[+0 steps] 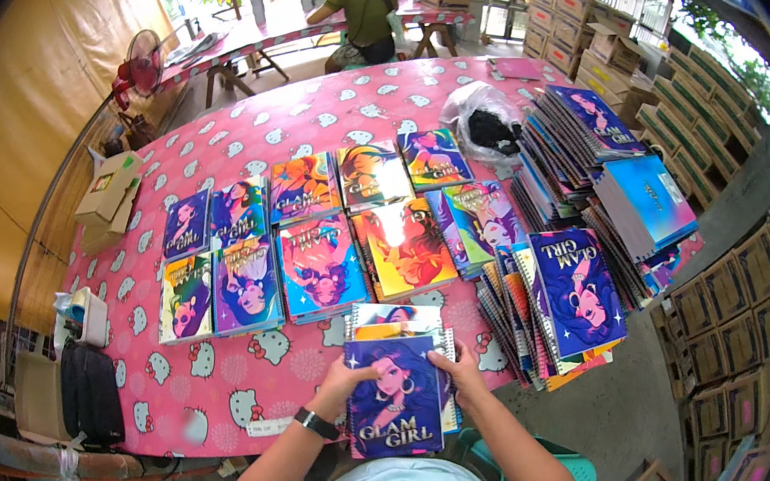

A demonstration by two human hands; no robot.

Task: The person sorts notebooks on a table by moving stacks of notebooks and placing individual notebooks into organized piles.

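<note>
Purple, smooth-covered rectangular notebook, lower centre of frame.
Left grip and right grip partly closed, grasping the notebook at opposite sides.

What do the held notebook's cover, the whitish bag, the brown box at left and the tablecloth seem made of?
Cover: probably stiff printed card, flat and smooth. Bag: likely thin plastic, crinkled and see-through. Box: matte cardboard, brown with folded flaps. Tablecloth: perhaps vinyl, given glossy light patches.
</note>
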